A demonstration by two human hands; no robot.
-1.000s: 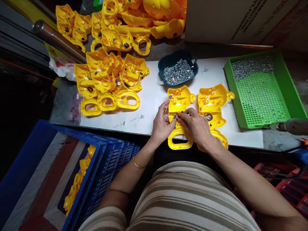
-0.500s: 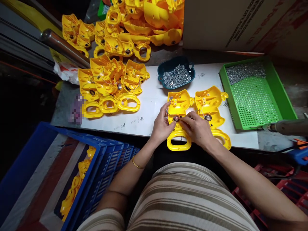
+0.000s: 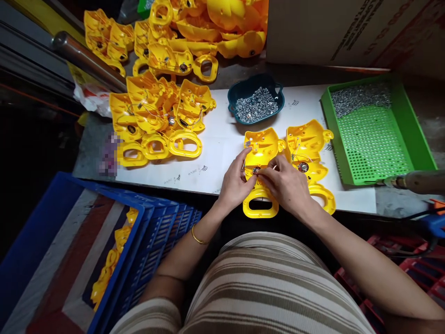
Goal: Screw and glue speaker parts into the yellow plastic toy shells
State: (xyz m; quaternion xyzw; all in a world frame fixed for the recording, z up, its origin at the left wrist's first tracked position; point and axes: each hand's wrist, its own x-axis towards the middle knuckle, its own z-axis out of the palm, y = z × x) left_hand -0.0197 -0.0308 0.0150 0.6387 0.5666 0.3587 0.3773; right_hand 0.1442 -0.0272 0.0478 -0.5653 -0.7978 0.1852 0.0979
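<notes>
A yellow plastic toy shell [image 3: 263,141] with a loop handle lies open side up at the table's front edge. My left hand [image 3: 236,181] grips its left side, fingers along the rim and thumb by the round metal speaker [image 3: 256,170]. Thin wires run inside the shell near my fingers. My right hand [image 3: 287,183] is closed in a pinch at the speaker's right side; whatever sits between the fingertips is too small to make out. A second yellow shell [image 3: 306,139] with its own speaker [image 3: 303,167] lies just to the right, partly behind my right hand.
A dark teal bowl [image 3: 231,99] of small screws stands behind the shells. At right is a green basket [image 3: 378,144] with metal pieces, a power screwdriver [image 3: 417,181] before it. More yellow shells [image 3: 153,106] lie left. A blue crate [image 3: 139,241] stands lower left.
My right fingertips have moved slightly left, from beside the speaker onto its edge. My left hand keeps its hold on the shell. The whole view has shifted a little.
</notes>
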